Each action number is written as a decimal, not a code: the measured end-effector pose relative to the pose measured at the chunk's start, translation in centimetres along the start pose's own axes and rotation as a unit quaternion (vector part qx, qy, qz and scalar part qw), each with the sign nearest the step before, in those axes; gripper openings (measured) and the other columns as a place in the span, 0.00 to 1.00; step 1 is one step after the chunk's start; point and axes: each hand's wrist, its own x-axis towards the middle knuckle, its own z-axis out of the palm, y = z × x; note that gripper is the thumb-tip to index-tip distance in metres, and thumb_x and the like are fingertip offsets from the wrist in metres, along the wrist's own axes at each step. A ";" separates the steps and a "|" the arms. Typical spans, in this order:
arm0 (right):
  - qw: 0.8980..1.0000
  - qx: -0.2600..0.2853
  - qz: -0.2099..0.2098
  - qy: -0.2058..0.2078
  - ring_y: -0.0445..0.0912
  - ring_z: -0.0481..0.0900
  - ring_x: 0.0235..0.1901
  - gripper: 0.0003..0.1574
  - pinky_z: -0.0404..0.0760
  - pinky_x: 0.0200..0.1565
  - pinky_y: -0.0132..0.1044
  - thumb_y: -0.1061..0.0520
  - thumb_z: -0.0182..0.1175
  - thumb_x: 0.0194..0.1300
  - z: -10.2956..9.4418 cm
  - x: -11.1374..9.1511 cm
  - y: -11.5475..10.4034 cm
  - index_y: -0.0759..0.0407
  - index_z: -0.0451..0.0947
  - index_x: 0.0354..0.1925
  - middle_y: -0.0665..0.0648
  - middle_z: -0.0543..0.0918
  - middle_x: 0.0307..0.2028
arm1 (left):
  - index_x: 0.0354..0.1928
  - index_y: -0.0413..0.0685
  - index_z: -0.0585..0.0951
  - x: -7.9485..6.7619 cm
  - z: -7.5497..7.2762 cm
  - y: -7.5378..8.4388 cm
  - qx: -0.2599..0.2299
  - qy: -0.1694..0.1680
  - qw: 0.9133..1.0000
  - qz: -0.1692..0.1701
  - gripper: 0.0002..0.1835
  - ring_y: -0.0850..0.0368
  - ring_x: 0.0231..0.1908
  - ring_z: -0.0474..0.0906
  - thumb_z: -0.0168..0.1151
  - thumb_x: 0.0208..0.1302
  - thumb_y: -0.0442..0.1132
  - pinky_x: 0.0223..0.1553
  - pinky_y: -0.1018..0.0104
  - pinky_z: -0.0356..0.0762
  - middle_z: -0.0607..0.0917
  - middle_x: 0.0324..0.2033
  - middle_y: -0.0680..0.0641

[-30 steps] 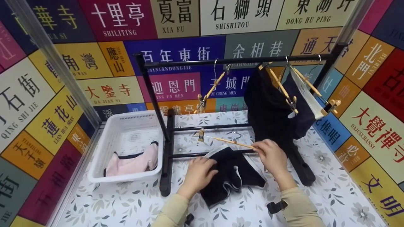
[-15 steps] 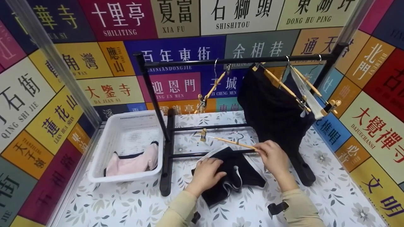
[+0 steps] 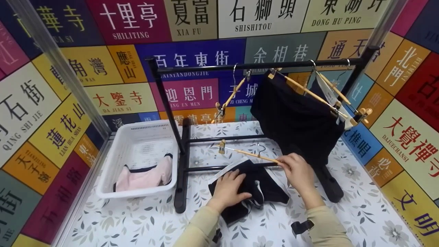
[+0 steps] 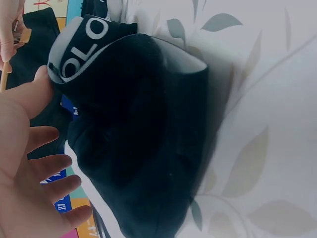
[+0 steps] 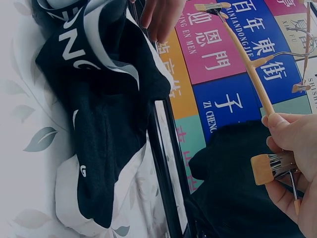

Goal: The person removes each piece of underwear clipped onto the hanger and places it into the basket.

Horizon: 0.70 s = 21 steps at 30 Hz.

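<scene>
Black boxer briefs (image 3: 271, 190) with white edging lie crumpled on the patterned cloth. My left hand (image 3: 229, 190) rests over their left side with its fingers spread; the left wrist view has that hand (image 4: 25, 158) beside the lettered waistband (image 4: 81, 49). My right hand (image 3: 297, 171) pinches one end of a wooden clip hanger (image 3: 252, 154), held slanting above the briefs. In the right wrist view, thumb and fingers grip the hanger (image 5: 247, 59) close to its near clip (image 5: 270, 168), and nothing hangs from it.
A black clothes rack (image 3: 205, 68) stands behind, its lower bars close to the briefs. From it hang a bare hanger (image 3: 233, 92), a large black garment (image 3: 295, 113) and, behind that, a dark one with a pale waistband. Left is a white basket (image 3: 103, 178) holding pink clothing (image 3: 144, 178).
My left hand has slid rightward and a little up over the briefs. The large black garment on the rack has swung round to face forward. My right hand, with the hanger, has barely shifted right.
</scene>
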 end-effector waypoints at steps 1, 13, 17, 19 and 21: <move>1.000 0.000 0.001 0.001 0.48 0.78 0.32 0.10 0.75 0.27 0.47 0.60 0.74 0.55 0.0 0.0 0.0 0.49 0.86 0.37 0.49 0.81 0.33 | 0.70 0.52 0.71 0.0 0.1 0.0 -0.001 -0.012 1.000 -0.004 0.41 0.40 0.66 0.65 0.64 0.59 0.65 0.60 0.38 0.64 0.69 0.68 0.41; 1.000 0.000 -0.001 -0.001 0.50 0.78 0.32 0.10 0.75 0.28 0.47 0.59 0.73 0.55 0.0 -0.2 0.1 0.49 0.87 0.37 0.50 0.81 0.33 | 0.73 0.54 0.66 -0.1 0.8 0.2 0.013 -0.071 0.997 -0.034 0.52 0.36 0.70 0.56 0.66 0.49 0.72 0.61 0.34 0.61 0.61 0.73 0.41; 1.000 0.002 -0.003 -0.003 0.50 0.78 0.32 0.10 0.75 0.29 0.47 0.59 0.73 0.56 0.0 -0.2 0.2 0.49 0.87 0.38 0.50 0.81 0.33 | 0.73 0.53 0.65 0.0 1.1 0.2 0.007 -0.082 0.996 -0.046 0.54 0.34 0.71 0.54 0.68 0.47 0.72 0.60 0.31 0.61 0.60 0.73 0.40; 1.000 0.003 -0.004 -0.002 0.50 0.78 0.32 0.10 0.75 0.29 0.46 0.59 0.73 0.56 0.0 -0.2 0.2 0.49 0.87 0.38 0.50 0.81 0.33 | 0.73 0.53 0.65 0.0 1.2 0.2 0.004 -0.088 0.995 -0.050 0.55 0.34 0.70 0.55 0.69 0.45 0.72 0.59 0.30 0.61 0.61 0.73 0.40; 1.000 0.004 -0.005 0.000 0.50 0.78 0.32 0.10 0.75 0.29 0.47 0.60 0.73 0.56 0.0 -0.2 0.2 0.49 0.87 0.38 0.50 0.81 0.33 | 0.73 0.53 0.66 0.0 1.3 0.1 0.004 -0.095 0.994 -0.054 0.56 0.33 0.70 0.56 0.71 0.44 0.72 0.58 0.29 0.62 0.62 0.72 0.40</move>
